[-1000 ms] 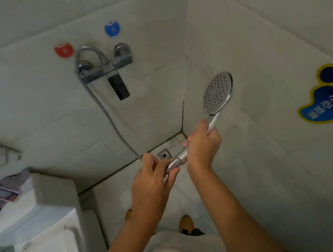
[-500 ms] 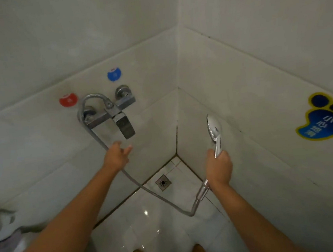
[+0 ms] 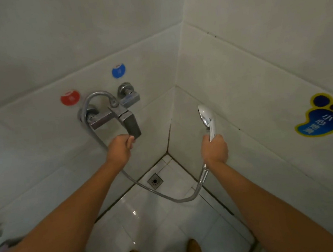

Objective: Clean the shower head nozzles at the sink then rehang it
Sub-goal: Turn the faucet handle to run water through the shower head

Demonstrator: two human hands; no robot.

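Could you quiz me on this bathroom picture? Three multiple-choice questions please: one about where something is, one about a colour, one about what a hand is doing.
1. Where is the floor drain?
A. in the corner where the walls meet
B. between the shoes
C. under the toilet

2. What colour is the round sticker above the tap's right end?
A. green
B. blue
C. yellow

3. What is the right hand doing?
A. hanging open
B. pressing the wall
C. gripping the shower head handle

Answers: 1 A, the drain sits in the floor corner. 2 B, it is blue. 3 C, fingers wrap the handle.
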